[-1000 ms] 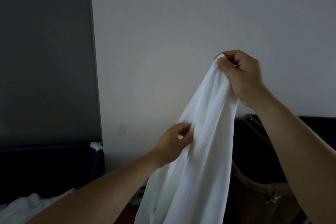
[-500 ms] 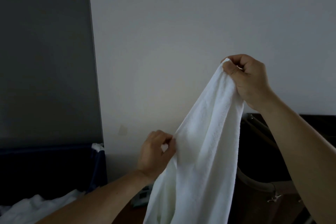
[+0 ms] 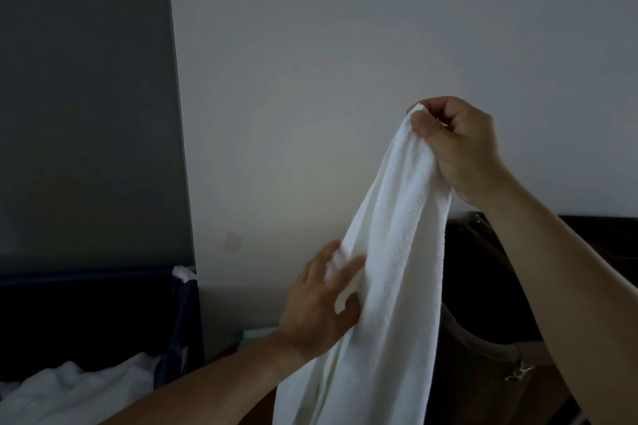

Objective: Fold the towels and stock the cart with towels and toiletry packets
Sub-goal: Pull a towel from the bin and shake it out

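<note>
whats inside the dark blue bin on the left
A heap of crumpled white cloth lies in the dark blue bin. Whatever is under the heap is covered.

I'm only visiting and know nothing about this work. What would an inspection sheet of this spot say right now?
Surface: nothing seen; no worktop is in view.
Job's things: white towel hangs unfolded in the air; white linen lies heaped in a dark blue bin.
Clutter: pale green item low by the wall, too dim to identify.
Grippers: right hand pinches the towel's top end; left hand lies spread on its left edge, cloth between thumb and fingers, grip unclear.
Cables: nothing seen.
Surroundings: pale wall ahead, dark grey panel on the left, dark furniture on the right.
</note>
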### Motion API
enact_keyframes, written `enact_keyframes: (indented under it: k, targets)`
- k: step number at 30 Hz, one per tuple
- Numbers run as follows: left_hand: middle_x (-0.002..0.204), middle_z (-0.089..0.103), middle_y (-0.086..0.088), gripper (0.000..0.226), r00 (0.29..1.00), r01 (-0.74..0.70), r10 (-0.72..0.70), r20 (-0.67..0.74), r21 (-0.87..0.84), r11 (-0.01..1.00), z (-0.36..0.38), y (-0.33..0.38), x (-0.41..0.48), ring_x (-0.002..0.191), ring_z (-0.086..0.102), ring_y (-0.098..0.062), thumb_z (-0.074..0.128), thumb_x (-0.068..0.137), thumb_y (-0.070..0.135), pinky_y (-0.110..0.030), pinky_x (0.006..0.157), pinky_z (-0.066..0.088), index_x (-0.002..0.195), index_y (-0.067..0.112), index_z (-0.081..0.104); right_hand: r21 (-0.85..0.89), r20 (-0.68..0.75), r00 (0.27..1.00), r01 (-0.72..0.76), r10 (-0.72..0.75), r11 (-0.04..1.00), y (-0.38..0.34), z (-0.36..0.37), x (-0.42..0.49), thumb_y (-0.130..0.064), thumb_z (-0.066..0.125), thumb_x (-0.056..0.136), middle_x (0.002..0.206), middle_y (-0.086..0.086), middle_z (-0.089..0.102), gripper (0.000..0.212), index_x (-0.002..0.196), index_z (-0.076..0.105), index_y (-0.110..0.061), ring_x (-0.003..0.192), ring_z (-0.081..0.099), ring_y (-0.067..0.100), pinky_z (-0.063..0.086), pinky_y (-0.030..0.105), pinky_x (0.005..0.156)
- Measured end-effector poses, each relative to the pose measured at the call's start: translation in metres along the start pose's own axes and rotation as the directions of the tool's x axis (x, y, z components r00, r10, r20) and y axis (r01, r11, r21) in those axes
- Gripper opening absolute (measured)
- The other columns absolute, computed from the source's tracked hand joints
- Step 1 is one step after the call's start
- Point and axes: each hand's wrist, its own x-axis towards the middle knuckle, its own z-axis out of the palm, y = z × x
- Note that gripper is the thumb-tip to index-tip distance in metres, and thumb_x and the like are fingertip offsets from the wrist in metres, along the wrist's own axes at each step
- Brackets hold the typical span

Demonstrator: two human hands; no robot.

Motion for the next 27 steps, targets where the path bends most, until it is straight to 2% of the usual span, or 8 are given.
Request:
enact_keyframes:
  k: [2, 4, 10, 13, 16, 19, 23, 27]
  targets:
    - [0.156, 0.031, -0.017, 0.062, 0.996, -0.083, 0.078, 0.036, 0.157, 0.984, 0.0, 0.008, 0.006, 0.14, 0.036, -0.032, 0.057, 0.095, 0.036, -0.043, 0.111, 0.034, 0.153, 0.033, 0.033, -0.002, 0.002, 1.0, -0.004, 0.004, 1.0, 0.001, 0.001, 0.0, -0.043, 0.064, 0.083, 0.087, -0.027, 0.07, 0.01, 0.087, 0.069, -0.036, 0.089, 0.064, -0.005, 0.047, 0.02, 0.08]
    - [0.161, 0.018, -0.01, 0.061, 0.995, 0.002, -0.023, 0.101, 0.198, 0.98, -0.002, 0.011, 0.018, 0.144, 0.029, -0.029, 0.041, 0.098, 0.043, -0.046, 0.116, 0.032, 0.152, 0.042, 0.014, -0.005, 0.006, 1.0, -0.004, 0.004, 1.0, 0.001, 0.003, -0.001, -0.04, 0.064, 0.084, 0.087, -0.026, 0.07, 0.007, 0.086, 0.07, -0.037, 0.088, 0.064, -0.005, 0.048, 0.02, 0.08]
    - [0.123, 0.06, -0.003, 0.047, 0.999, -0.011, 0.023, -0.043, 0.257, 0.966, -0.016, 0.004, 0.032, 0.086, 0.065, -0.021, 0.046, 0.088, 0.046, -0.033, 0.079, 0.053, 0.127, 0.021, 0.044, 0.008, 0.007, 1.0, -0.006, 0.005, 1.0, 0.001, 0.001, -0.002, -0.036, 0.065, 0.086, 0.089, -0.024, 0.071, 0.005, 0.086, 0.07, -0.036, 0.09, 0.065, -0.002, 0.049, 0.022, 0.081]
    - [0.118, 0.061, 0.004, 0.052, 0.998, 0.069, -0.069, -0.005, 0.208, 0.976, -0.019, 0.001, 0.037, 0.087, 0.063, -0.018, 0.04, 0.087, 0.056, -0.031, 0.083, 0.051, 0.126, 0.024, 0.053, 0.015, 0.018, 1.0, -0.007, 0.007, 1.0, 0.002, 0.004, -0.003, -0.033, 0.066, 0.087, 0.088, -0.025, 0.071, 0.005, 0.086, 0.07, -0.036, 0.089, 0.064, -0.003, 0.049, 0.023, 0.081]
    - [0.106, 0.065, 0.004, 0.041, 0.999, 0.006, -0.013, 0.046, 0.138, 0.99, -0.015, 0.002, 0.033, 0.083, 0.062, -0.021, 0.05, 0.089, 0.05, -0.035, 0.079, 0.052, 0.112, 0.02, 0.066, 0.002, 0.028, 1.0, -0.011, 0.011, 1.0, 0.002, 0.007, -0.002, -0.036, 0.066, 0.086, 0.087, -0.028, 0.07, 0.003, 0.086, 0.069, -0.036, 0.089, 0.064, -0.004, 0.048, 0.021, 0.081]
    - [0.118, 0.067, 0.002, 0.038, 1.0, -0.019, 0.017, 0.017, 0.116, 0.993, -0.009, 0.0, 0.019, 0.092, 0.067, -0.021, 0.06, 0.092, 0.042, -0.035, 0.082, 0.056, 0.121, 0.018, 0.065, -0.007, 0.02, 1.0, -0.014, 0.015, 1.0, 0.003, 0.007, 0.0, -0.038, 0.065, 0.085, 0.087, -0.028, 0.07, 0.004, 0.086, 0.069, -0.036, 0.088, 0.064, -0.006, 0.048, 0.019, 0.08]
    - [0.111, 0.068, 0.0, 0.033, 0.996, -0.083, 0.086, -0.021, 0.116, 0.99, -0.002, 0.0, 0.004, 0.08, 0.069, -0.018, 0.059, 0.09, 0.038, -0.03, 0.062, 0.058, 0.113, 0.015, 0.068, -0.02, 0.027, 1.0, -0.014, 0.014, 1.0, 0.006, 0.007, 0.001, -0.038, 0.065, 0.085, 0.088, -0.028, 0.07, 0.004, 0.086, 0.069, -0.037, 0.09, 0.064, -0.005, 0.048, 0.021, 0.082]
    - [0.111, 0.062, 0.005, 0.03, 0.982, 0.09, -0.107, 0.157, 0.109, 0.99, 0.006, -0.007, -0.003, 0.089, 0.063, -0.014, 0.052, 0.096, 0.046, -0.034, 0.076, 0.056, 0.108, 0.021, 0.066, -0.022, 0.026, 1.0, -0.015, 0.015, 1.0, 0.007, 0.008, 0.001, -0.046, 0.065, 0.081, 0.09, -0.027, 0.07, 0.011, 0.086, 0.07, -0.038, 0.091, 0.065, -0.004, 0.048, 0.022, 0.082]
